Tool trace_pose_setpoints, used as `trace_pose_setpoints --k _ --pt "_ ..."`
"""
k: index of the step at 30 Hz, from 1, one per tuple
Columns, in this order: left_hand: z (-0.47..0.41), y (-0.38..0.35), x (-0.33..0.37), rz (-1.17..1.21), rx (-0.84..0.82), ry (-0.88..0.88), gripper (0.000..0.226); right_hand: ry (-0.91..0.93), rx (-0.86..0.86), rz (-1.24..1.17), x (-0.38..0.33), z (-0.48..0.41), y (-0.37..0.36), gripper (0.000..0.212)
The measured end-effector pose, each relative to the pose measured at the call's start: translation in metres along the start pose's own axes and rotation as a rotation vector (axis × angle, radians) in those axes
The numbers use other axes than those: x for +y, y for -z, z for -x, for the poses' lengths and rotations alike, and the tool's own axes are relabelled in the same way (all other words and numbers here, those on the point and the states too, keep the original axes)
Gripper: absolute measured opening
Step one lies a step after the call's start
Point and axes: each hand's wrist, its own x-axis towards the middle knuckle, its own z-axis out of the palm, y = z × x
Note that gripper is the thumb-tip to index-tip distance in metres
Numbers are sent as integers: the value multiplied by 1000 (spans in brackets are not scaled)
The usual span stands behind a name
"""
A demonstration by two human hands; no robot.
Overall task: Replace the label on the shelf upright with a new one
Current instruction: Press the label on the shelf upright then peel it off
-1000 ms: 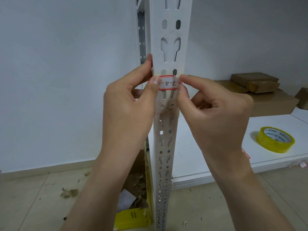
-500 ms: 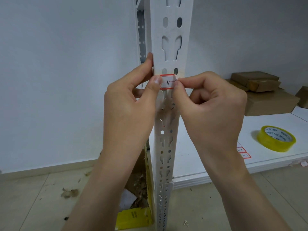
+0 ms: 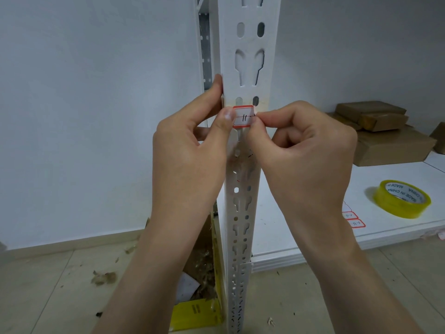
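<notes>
A white perforated shelf upright (image 3: 249,56) rises through the middle of the view. On it sits a small white label (image 3: 243,116) with a red border and handwritten marks. My left hand (image 3: 192,150) wraps the upright's left edge, its thumb pressed on the label's left end. My right hand (image 3: 303,150) pinches the label's right end between thumb and forefinger, covering that part of the writing. A sheet of spare red-bordered labels (image 3: 352,219) lies on the white shelf board, partly behind my right wrist.
A yellow tape roll (image 3: 401,199) lies on the white shelf board (image 3: 375,174) at the right. Brown cardboard boxes (image 3: 385,138) are stacked at the back right. A yellow box (image 3: 195,312) with scraps stands on the floor left of the upright. A grey wall fills the left.
My right thumb and forefinger have slid leftward over the label's right end, covering more of the writing. My left hand has stayed on the upright.
</notes>
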Motion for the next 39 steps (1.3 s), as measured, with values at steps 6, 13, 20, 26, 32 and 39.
trace_pose_setpoints --k 6,13,20,26,32,39 --pt "0 0 -1 -4 -2 -9 42 -3 -4 -14 -1 0 0 12" --pt "0 0 -1 -9 -5 -10 42 -12 -2 -26 -3 0 0 12" --pt "0 0 -1 4 5 -7 42 -3 -13 -35 -3 1 -1 12" --pt "0 0 0 -13 8 -4 42 1 -19 -51 -3 2 0 12" --pt "-1 0 -1 -13 2 11 43 68 -15 -18 4 -3 8 9" --pt "0 1 1 4 -7 9 42 121 61 -54 15 -8 22 8"
